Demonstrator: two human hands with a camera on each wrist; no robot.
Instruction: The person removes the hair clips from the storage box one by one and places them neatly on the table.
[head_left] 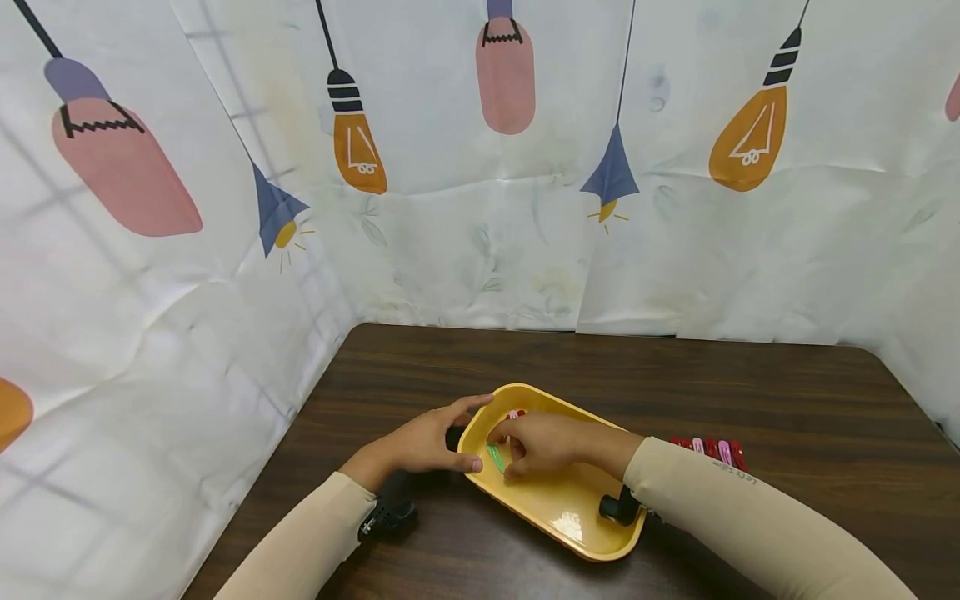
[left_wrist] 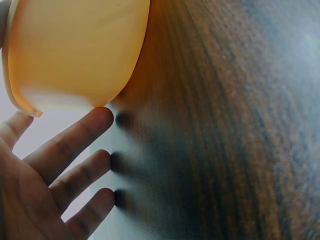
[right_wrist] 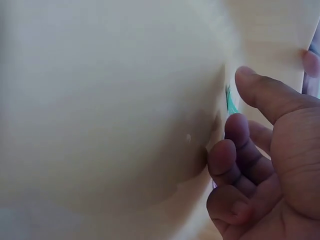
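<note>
A yellow plastic tray [head_left: 551, 500] lies at a slant on the dark table. My left hand [head_left: 429, 439] spans its left end, with thumb and index fingertip at the rim. In the left wrist view, the fingers [left_wrist: 75, 142] are spread and fairly straight, one tip against the tray wall. My right hand [head_left: 542, 444] reaches down inside the tray, around a green snap hair clip [head_left: 496, 457]. Thumb and fingers stand apart, with the green clip [right_wrist: 231, 102] showing in the gap between them. Red and pink hair clips [head_left: 516, 414] lie just beyond, partly hidden by this hand.
Right of the tray, a row of red and pink hair clips [head_left: 712, 450] lies on the table [head_left: 810, 417], partly covered by the right sleeve. A white curtain [head_left: 465, 250] printed with lamps hangs behind and to the left. Each wrist carries a black camera [head_left: 393, 515].
</note>
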